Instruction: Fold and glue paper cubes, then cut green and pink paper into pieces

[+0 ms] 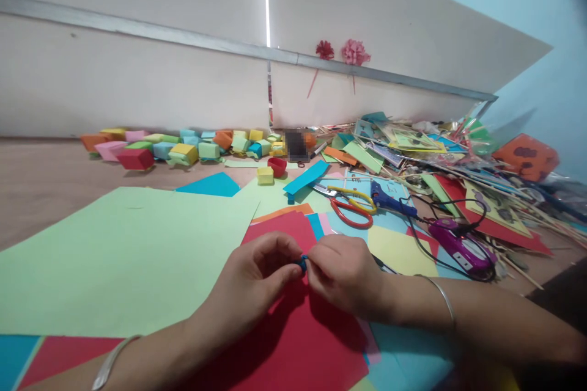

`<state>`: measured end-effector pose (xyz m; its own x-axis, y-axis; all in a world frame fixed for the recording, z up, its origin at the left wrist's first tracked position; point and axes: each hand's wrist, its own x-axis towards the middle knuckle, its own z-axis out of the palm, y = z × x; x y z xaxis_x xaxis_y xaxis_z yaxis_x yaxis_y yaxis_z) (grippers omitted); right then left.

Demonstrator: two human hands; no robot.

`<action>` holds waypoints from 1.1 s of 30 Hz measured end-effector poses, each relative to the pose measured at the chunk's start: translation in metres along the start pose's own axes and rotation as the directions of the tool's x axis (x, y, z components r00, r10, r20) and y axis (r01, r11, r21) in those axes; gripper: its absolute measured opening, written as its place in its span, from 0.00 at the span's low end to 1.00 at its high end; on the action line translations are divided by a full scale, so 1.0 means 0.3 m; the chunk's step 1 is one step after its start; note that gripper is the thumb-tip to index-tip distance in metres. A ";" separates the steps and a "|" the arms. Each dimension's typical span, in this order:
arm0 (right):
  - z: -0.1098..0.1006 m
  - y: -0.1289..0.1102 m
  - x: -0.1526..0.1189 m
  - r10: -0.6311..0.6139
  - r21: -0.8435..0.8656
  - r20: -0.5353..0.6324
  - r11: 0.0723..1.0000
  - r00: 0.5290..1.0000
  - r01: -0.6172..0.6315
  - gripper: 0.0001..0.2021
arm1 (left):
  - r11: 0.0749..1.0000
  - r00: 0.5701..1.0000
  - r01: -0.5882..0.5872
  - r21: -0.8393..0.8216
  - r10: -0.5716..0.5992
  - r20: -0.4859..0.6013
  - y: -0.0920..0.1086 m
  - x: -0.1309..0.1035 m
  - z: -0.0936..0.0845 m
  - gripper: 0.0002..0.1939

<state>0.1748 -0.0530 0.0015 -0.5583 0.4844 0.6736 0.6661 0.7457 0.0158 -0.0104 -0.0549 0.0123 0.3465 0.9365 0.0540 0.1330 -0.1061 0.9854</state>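
Observation:
Both hands meet over a red paper sheet (275, 342) near the middle of the view. Between thumb and fingers, my left hand (261, 275) pinches a small blue paper piece (302, 264). My right hand (346, 272) grips the same piece from the other side, its fingers curled together. Most of the blue piece is hidden by the fingertips. A large light green sheet (123, 256) lies to the left of my hands. Beyond them are scissors (353, 211) with red and yellow handles and a blue strip (306, 178).
Folded paper boxes (137, 159) line the back left by a white panel (160, 79). A blue glue gun (392, 198), a purple power strip (461, 247) with black cords, and a heap of papers and sticks fill the right. Small yellow (265, 175) and red (277, 166) pieces stand ahead.

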 end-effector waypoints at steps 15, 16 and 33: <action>-0.047 0.013 -0.002 0.040 0.311 0.212 0.944 0.976 -0.107 0.09 | 0.927 0.978 -0.202 0.317 0.209 0.013 -0.013 -0.021 -0.005 0.05; -0.052 0.021 0.004 0.063 0.367 0.252 0.917 0.966 -0.156 0.08 | 0.923 0.976 -0.213 0.319 0.219 0.019 -0.013 -0.021 -0.006 0.05; -0.054 0.093 0.042 0.023 0.738 0.539 0.470 0.842 -0.485 0.10 | 0.965 0.976 0.110 -0.239 -0.060 0.207 0.011 0.009 -0.011 0.13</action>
<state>0.1945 -0.0335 0.0222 -0.7215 0.6714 0.1694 0.2186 0.4530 -0.8643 -0.0120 -0.0517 0.0163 0.5230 0.8514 -0.0395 -0.0556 0.0803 0.9952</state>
